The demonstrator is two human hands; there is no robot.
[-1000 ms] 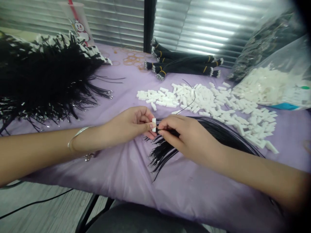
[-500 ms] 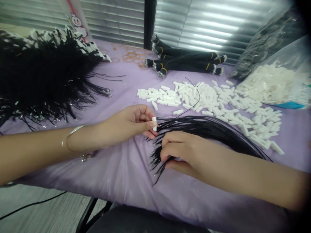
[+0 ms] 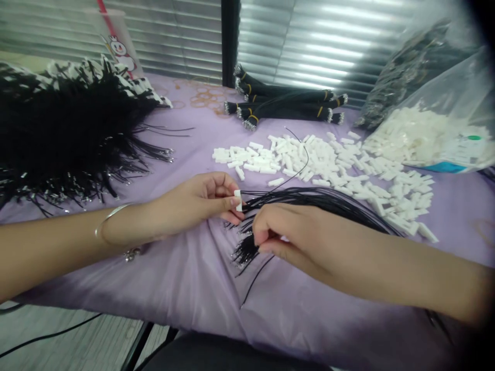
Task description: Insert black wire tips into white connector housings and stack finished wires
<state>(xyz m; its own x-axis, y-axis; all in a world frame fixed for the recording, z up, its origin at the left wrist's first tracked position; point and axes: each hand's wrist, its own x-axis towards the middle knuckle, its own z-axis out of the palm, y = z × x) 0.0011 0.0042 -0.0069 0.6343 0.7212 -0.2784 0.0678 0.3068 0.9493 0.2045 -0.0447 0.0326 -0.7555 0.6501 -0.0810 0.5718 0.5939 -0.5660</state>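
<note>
My left hand (image 3: 218, 198) pinches a small white plastic connector housing (image 3: 238, 200) upright between thumb and fingers. Right beside it, my right hand (image 3: 282, 229) has thumb and forefinger closed at the metal-tipped ends of a bundle of black wires (image 3: 244, 250); how many wires are in the pinch is hidden. The bundle curves away to the right behind my right hand. One wire strays toward the table's front, and another loops up over a spread of loose white housings (image 3: 317, 154).
A large heap of black wires with white ends (image 3: 69, 129) covers the left. At the back lie tied wire bundles (image 3: 286, 103), rubber bands (image 3: 207, 98) and a cup with a straw (image 3: 119, 46). Clear bags (image 3: 436, 134) stand at right on the purple cloth (image 3: 174, 288).
My right hand's fingers have drawn together into a pinch at the wire ends. The left hand still holds the white housing. The whole view has shifted slightly.
</note>
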